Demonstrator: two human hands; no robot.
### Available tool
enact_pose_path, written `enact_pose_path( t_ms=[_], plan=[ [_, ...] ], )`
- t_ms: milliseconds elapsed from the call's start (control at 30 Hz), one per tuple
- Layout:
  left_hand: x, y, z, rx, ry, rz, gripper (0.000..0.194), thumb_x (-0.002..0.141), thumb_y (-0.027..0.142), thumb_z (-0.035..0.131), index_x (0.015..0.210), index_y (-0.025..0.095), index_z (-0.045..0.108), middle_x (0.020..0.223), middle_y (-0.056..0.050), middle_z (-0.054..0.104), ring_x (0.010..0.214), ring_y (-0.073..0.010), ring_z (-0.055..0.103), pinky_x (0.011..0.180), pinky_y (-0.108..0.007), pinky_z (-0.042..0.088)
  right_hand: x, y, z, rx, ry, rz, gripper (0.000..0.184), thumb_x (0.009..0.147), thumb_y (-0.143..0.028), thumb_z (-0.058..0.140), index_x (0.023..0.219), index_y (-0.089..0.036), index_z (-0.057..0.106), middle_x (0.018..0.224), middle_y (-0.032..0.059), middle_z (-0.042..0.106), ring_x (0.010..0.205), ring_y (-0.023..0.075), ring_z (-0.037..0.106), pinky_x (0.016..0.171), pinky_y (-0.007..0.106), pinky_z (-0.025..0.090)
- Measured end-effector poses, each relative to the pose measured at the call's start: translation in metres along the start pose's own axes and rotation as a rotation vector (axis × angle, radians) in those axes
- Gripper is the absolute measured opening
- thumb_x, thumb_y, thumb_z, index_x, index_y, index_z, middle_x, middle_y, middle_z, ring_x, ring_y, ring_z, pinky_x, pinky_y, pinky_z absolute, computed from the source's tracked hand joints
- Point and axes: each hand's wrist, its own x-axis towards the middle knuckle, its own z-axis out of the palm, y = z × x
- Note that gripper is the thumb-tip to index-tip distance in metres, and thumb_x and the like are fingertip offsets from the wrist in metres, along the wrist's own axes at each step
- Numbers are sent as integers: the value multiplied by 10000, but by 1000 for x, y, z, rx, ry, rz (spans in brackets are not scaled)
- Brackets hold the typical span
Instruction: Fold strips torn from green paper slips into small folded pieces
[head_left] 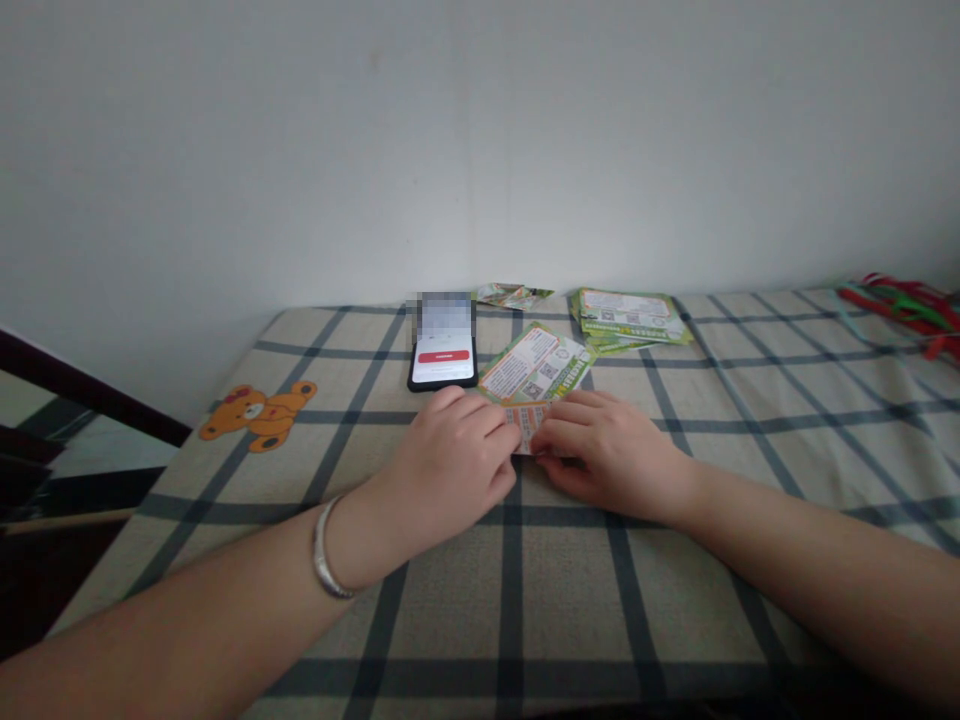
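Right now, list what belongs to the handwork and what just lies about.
In the work:
- orange-patterned paper, between left hand and right hand
- green-bordered card just beyond, probably

Lying about, it seems:
- lit phone
- card stack
- crumpled green-and-white paper
- bear picture
- red-and-green bundle

Both bare forearms reach in from the lower corners and converge ahead. The bare left hand (466, 445), a silver metal bangle (324, 552) round its wrist, and the bare right hand (604, 448) face each other, near but apart, knuckles up, fingers curled inward.
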Motion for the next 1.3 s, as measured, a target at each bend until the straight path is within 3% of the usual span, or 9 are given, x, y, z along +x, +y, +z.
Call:
enact_pose_path(
  t_ms=[200, 333, 833, 1300],
  plan=[
    [1, 2, 0, -82, 28, -88, 79, 812, 183, 521, 764, 174, 583, 779, -25, 611, 828, -223, 556, 756, -384, 383, 3, -3, 5, 55, 86, 77, 45, 802, -168, 537, 781, -182, 574, 741, 5, 591, 701, 142, 500, 638, 270, 345],
    [1, 0, 1, -130, 95, -80, 114, 842, 246, 551, 750, 190, 588, 771, -8, 623, 833, -217, 568, 762, -384, 368, 3, -4, 5, 20, 99, 73, 49, 789, -164, 528, 770, -182, 569, 748, 14, 584, 720, 153, 498, 644, 277, 346],
    [2, 2, 5, -116, 291, 10, 133, 813, 185, 595, 680, 185, 586, 710, 10, 630, 789, -201, 591, 752, -367, 394, 4, -7, 7, 11, 199, -10, 67, 808, -193, 521, 755, -184, 561, 722, 2, 561, 704, 149, 476, 627, 291, 339],
    [2, -4, 6, -113, 289, -1, 106, 813, 172, 583, 711, 193, 596, 746, 23, 653, 826, -202, 596, 766, -373, 396, -1, -1, 1, 18, 214, 53, 56, 753, -130, 533, 745, -184, 543, 724, 9, 568, 698, 148, 478, 616, 273, 331]
  ],
)
